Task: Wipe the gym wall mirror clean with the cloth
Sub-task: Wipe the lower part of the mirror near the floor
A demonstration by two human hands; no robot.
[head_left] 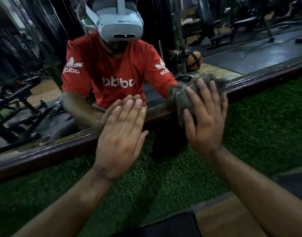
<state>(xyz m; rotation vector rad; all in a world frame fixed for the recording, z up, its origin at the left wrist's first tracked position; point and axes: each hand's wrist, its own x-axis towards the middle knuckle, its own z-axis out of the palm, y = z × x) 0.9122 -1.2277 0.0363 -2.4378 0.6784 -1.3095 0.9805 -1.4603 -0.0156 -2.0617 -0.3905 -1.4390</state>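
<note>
**Grey cloth pressed to the lower edge of a gym wall mirror**

Grey, crumpled cloth (pixel 184 98) lies right of centre in the frame, flat against the mirror (pixel 44 69) just above its dark wooden frame (pixel 49 153), with its lower fold hanging over that frame. The right hand (pixel 205 120) covers the cloth, its fingers (pixel 206 93) spread wide and straight, pressing the fabric to the glass; this hand and the cloth are slightly blurred. The left hand (pixel 121 135) sits at centre frame, just beside the right hand but apart from it; its fingers (pixel 129 108) are straight and held close together, holding nothing, their tips resting on the glass directly above the frame. Both forearms enter from the bottom of the frame. The mirror fills the upper half, tilted in the picture, and reflects a person in a red shirt (pixel 112 74) wearing a white headset (pixel 119 26), weight benches at upper right and left, and an orange ball (pixel 194 60) right of centre. Green artificial turf (pixel 266 125) covers the surface below the mirror frame
</note>
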